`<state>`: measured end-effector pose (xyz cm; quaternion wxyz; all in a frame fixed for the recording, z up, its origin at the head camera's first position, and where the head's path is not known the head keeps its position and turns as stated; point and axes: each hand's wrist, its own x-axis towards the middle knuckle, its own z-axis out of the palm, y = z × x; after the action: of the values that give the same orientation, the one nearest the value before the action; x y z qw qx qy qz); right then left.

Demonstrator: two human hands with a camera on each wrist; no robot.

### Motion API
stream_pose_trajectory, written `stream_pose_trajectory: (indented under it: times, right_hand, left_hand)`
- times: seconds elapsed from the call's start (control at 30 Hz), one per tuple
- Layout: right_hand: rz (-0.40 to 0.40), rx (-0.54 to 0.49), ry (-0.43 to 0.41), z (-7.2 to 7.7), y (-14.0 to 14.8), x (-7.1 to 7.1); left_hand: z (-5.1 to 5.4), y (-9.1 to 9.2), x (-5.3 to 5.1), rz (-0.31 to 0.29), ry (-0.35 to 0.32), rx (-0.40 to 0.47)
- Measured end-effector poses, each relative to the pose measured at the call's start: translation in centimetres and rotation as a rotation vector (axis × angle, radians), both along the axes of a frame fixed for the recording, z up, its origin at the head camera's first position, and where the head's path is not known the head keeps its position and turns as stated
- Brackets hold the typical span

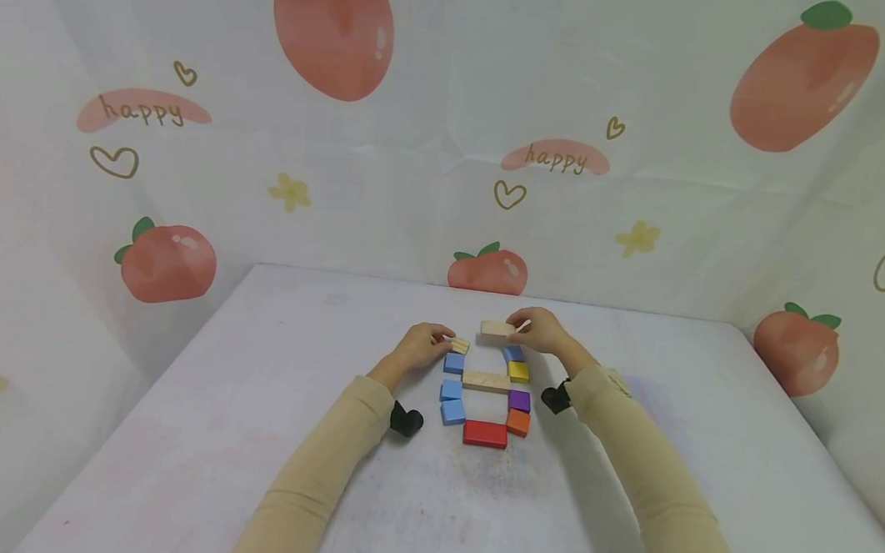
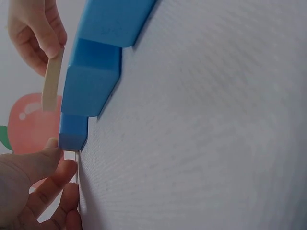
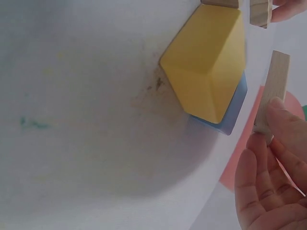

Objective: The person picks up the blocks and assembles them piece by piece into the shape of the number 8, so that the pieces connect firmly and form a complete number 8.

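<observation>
My right hand (image 1: pixel 543 330) pinches one end of a pale wooden block (image 1: pixel 496 329), held above the tabletop at the far end of a ring of coloured blocks. In the right wrist view the thumb lies on this block (image 3: pixel 274 88). At the ring's far left corner, my left hand (image 1: pixel 422 345) pinches a small wooden block (image 1: pixel 460 345) between thumb and fingers. That block sits just beyond a blue block (image 1: pixel 454 363). The left wrist view shows the thumb by the blue block's end (image 2: pixel 73 132), the small wooden block mostly hidden by fingers.
Two more blue blocks (image 1: pixel 451 390) continue the left side. A red block (image 1: pixel 485 434) closes the near end. Orange (image 1: pixel 518 422), purple (image 1: pixel 519 401), yellow (image 1: pixel 518 371) and blue (image 1: pixel 513 354) blocks line the right. A wooden block (image 1: pixel 486 382) spans the middle. Behind the white table (image 1: pixel 320 328) hangs a printed cloth.
</observation>
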<state>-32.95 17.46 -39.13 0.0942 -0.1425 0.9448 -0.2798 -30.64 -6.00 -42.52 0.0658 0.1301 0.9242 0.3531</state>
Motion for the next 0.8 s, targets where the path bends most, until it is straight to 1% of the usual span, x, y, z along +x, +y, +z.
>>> stream_pose_trajectory:
  times: [0.27, 0.5, 0.8]
  right_hand:
    - [0.013, 0.008, -0.007, 0.0, -0.5, -0.2]
    - [0.054, 0.003, 0.018, -0.1, -0.9, -0.2]
    - [0.049, 0.016, 0.012, -0.4, -1.1, -0.5]
  left_hand:
    - [0.0, 0.0, 0.0, 0.001, 0.000, -0.001]
    - [0.2, 0.0, 0.2, -0.002, 0.000, 0.000]
    - [0.2, 0.0, 0.2, -0.012, 0.021, -0.006]
